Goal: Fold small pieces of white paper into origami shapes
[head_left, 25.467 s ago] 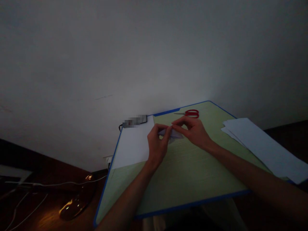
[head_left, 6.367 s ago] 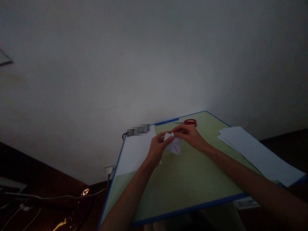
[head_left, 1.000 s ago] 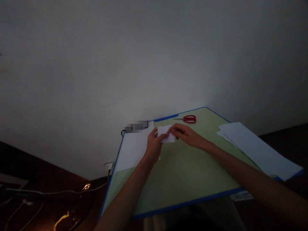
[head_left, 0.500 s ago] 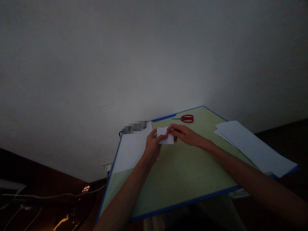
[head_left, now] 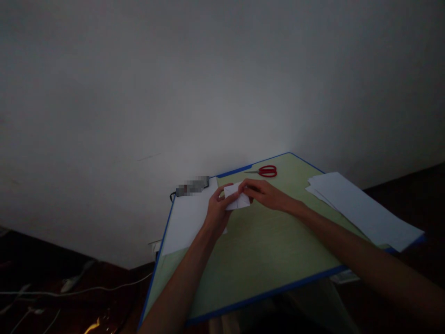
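Note:
A small folded white paper (head_left: 237, 199) is held just above the green table top (head_left: 264, 250) near its far side. My left hand (head_left: 216, 211) pinches the paper's left edge with thumb and fingers. My right hand (head_left: 266, 194) grips its top right part, fingers curled over it. Crease lines show on the paper's face. Both forearms reach in from the bottom of the view.
Red-handled scissors (head_left: 264, 171) lie at the table's far edge. A white sheet (head_left: 189, 215) lies at the left, a stack of white sheets (head_left: 361, 208) overhangs the right edge. A dark object (head_left: 191, 187) sits at the far left corner. Cables (head_left: 76, 290) run on the dark floor at left.
The folded paper has shifted slightly left and tilted between my fingers; both hands keep their grip. The view has drifted a little.

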The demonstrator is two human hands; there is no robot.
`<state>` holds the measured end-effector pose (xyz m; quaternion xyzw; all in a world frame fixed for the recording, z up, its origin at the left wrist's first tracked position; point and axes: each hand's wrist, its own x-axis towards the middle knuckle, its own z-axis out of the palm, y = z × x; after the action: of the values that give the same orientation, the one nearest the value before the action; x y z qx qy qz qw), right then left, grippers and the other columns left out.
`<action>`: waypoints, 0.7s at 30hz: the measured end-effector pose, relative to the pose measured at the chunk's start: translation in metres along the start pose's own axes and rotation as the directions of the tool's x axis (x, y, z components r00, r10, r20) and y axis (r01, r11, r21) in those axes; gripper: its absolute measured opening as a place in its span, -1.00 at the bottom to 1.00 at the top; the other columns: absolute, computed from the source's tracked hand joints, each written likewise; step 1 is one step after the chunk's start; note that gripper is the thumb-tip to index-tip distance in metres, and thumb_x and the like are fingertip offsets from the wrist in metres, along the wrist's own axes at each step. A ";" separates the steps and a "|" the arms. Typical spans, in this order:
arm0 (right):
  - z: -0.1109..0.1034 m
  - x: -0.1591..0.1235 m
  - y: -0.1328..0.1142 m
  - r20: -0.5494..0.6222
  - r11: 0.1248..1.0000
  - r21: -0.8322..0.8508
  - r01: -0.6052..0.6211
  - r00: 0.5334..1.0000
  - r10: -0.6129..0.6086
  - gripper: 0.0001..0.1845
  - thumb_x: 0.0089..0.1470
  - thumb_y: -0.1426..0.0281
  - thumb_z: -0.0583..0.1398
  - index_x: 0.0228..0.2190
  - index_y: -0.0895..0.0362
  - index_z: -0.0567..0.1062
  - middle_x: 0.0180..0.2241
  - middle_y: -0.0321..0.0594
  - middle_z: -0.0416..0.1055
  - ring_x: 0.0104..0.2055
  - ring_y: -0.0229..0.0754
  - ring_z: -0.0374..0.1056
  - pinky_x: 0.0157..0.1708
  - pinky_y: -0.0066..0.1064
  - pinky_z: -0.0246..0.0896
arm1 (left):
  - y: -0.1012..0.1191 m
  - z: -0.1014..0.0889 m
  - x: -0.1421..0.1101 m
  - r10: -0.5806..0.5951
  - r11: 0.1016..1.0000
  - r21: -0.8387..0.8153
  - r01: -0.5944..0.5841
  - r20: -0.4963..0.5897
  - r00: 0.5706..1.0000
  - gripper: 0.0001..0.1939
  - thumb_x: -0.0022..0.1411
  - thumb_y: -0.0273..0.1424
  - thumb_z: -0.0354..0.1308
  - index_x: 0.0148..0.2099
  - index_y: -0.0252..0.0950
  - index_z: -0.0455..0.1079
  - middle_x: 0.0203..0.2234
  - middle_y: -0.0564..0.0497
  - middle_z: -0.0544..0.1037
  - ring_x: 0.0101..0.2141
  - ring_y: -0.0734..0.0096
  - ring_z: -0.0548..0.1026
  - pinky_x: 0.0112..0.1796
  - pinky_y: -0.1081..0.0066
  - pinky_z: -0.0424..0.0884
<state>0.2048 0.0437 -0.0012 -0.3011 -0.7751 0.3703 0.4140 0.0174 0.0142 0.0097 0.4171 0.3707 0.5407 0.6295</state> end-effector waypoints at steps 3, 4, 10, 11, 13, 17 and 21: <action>0.000 0.000 0.001 0.003 1.000 0.011 0.029 1.000 -0.029 -0.82 0.29 0.33 0.10 -0.24 0.10 0.49 -0.39 -0.29 0.41 -0.37 -0.24 0.35 -0.33 -0.40 0.26 | 0.000 0.001 -0.001 0.005 1.000 0.021 -0.005 -0.005 1.000 -0.35 -0.12 -0.44 0.49 0.05 -0.34 0.39 -0.27 -0.12 0.64 -0.31 0.23 0.61 -0.30 0.35 0.47; 0.000 0.000 0.000 0.002 0.999 0.020 0.036 0.999 -0.036 -0.83 0.29 0.34 0.10 -0.24 0.11 0.48 -0.38 -0.29 0.41 -0.35 -0.24 0.35 -0.32 -0.39 0.27 | 0.000 0.001 -0.001 0.008 1.000 0.028 -0.008 -0.006 1.000 -0.35 -0.13 -0.44 0.50 0.05 -0.33 0.39 -0.27 -0.12 0.64 -0.32 0.23 0.61 -0.31 0.35 0.47; 0.001 0.000 -0.004 -0.102 0.996 0.081 0.023 0.995 -0.015 -0.86 0.24 0.32 0.16 -0.16 0.08 0.41 -0.46 -0.36 0.36 -0.41 -0.24 0.35 -0.38 -0.40 0.25 | 0.002 0.001 -0.001 0.035 0.996 0.087 -0.032 -0.036 0.999 -0.35 -0.16 -0.42 0.48 0.03 -0.29 0.39 -0.33 -0.05 0.64 -0.40 0.28 0.59 -0.33 0.34 0.48; 0.002 0.000 -0.005 -0.132 0.997 0.080 0.018 0.991 -0.007 -0.80 0.22 0.32 0.19 -0.12 0.07 0.39 -0.49 -0.39 0.35 -0.44 -0.24 0.35 -0.40 -0.40 0.25 | 0.001 0.001 -0.001 0.048 0.993 0.108 -0.044 -0.036 0.998 -0.35 -0.16 -0.42 0.48 0.03 -0.29 0.39 -0.36 -0.04 0.64 -0.43 0.30 0.59 -0.35 0.35 0.48; 0.002 0.000 -0.008 -0.191 0.998 0.068 0.011 0.982 0.002 -0.68 0.18 0.32 0.24 -0.04 0.07 0.36 -0.52 -0.44 0.35 -0.48 -0.25 0.35 -0.40 -0.40 0.27 | 0.000 0.000 0.000 0.081 0.987 0.144 -0.075 -0.037 0.996 -0.37 -0.15 -0.42 0.47 0.02 -0.29 0.39 -0.39 -0.04 0.64 -0.46 0.32 0.57 -0.38 0.37 0.46; 0.004 0.000 -0.009 -0.279 1.000 0.025 0.008 0.960 0.000 -0.65 0.14 0.29 0.28 -0.04 0.09 0.41 -0.51 -0.40 0.41 -0.46 -0.23 0.41 -0.37 -0.38 0.33 | -0.002 -0.001 0.001 0.144 0.974 0.185 -0.131 -0.061 0.988 -0.39 -0.13 -0.39 0.47 0.00 -0.29 0.38 -0.41 -0.03 0.64 -0.47 0.36 0.56 -0.41 0.41 0.45; 0.007 0.002 -0.003 -0.329 1.000 0.027 0.008 0.944 0.002 -0.69 0.11 0.26 0.31 -0.12 0.10 0.49 -0.49 -0.34 0.47 -0.43 -0.20 0.46 -0.36 -0.37 0.36 | -0.002 0.000 0.000 0.195 0.955 0.241 -0.170 -0.082 0.977 -0.43 -0.12 -0.36 0.46 -0.04 -0.30 0.38 -0.45 0.00 0.62 -0.50 0.40 0.53 -0.45 0.45 0.42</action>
<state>0.1974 0.0413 -0.0005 -0.3517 -0.6906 0.3248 0.5421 0.0180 0.0140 0.0077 0.4915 0.4238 0.5705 0.5033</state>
